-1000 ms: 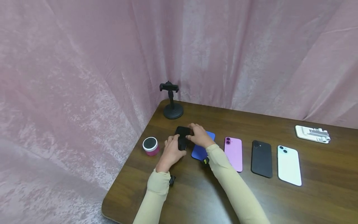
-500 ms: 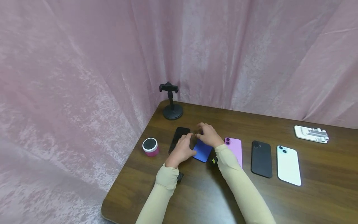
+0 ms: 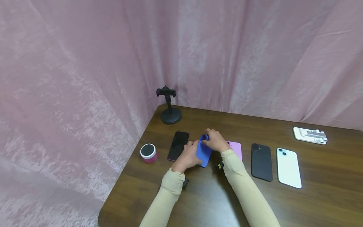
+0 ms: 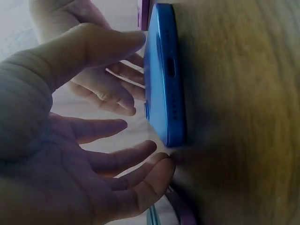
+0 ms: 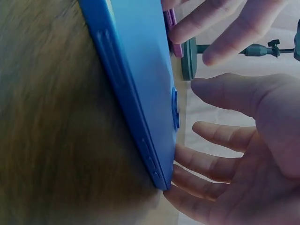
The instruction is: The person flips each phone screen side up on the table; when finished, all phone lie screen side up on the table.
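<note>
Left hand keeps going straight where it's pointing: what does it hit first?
Most likely the blue phone, right beside the left hand; the right hand is at its camera end. Depth is unclear, so I can't rule out contact already.

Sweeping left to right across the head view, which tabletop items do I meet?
Dark-topped pink round jar, black-screened rectangular phone, blue rectangular phone, purple phone, black phone, white phone, white folded stand.

Head view: from high up, faces forward-down, blue phone [image 3: 203, 154] below centre. Wrist views: low, close-up, rolled sideways; tabletop [image 4: 243, 112] fills frame right in left wrist, frame left in right. All share the phone.
</note>
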Available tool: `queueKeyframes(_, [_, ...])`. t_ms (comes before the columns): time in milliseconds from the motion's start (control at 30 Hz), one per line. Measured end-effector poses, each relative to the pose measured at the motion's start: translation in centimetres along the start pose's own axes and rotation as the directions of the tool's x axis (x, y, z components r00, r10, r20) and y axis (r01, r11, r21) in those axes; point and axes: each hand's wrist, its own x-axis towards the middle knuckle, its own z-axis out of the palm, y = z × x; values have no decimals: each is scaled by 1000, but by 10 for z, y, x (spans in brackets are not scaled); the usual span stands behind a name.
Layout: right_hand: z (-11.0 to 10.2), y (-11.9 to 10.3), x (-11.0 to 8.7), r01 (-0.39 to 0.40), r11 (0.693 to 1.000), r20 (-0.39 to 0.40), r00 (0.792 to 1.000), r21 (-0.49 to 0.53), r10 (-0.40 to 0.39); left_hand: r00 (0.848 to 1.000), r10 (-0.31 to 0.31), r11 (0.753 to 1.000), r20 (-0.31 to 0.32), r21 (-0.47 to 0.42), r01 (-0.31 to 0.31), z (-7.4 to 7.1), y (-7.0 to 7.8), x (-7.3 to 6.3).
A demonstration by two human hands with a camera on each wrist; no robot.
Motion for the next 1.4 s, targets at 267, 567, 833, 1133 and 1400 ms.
queueKeyframes(267, [-6, 3, -3, -20, 998, 21, 1000, -54, 21, 999, -26, 999, 28, 45, 24, 8, 5, 1])
queueKeyframes(567, [-9, 0, -5, -22, 992, -16, 1000, -122, 20, 999, -36, 989, 32, 144, 31, 12, 9, -1])
queueKeyframes(833, [-7, 1, -1, -39, 991, -26, 999, -126, 36, 1000, -15, 994, 2, 108, 15, 18, 4, 0])
queueKeyframes(1133, [-7, 4, 8, -25, 998, -20, 1000, -59, 23, 999, 13, 988, -47, 154, -6, 16, 5, -3])
queueKeyframes(1400, [-11, 4, 9, -77, 997, 19, 997, -26, 78, 999, 12, 983, -39, 184, -5, 18, 8, -2])
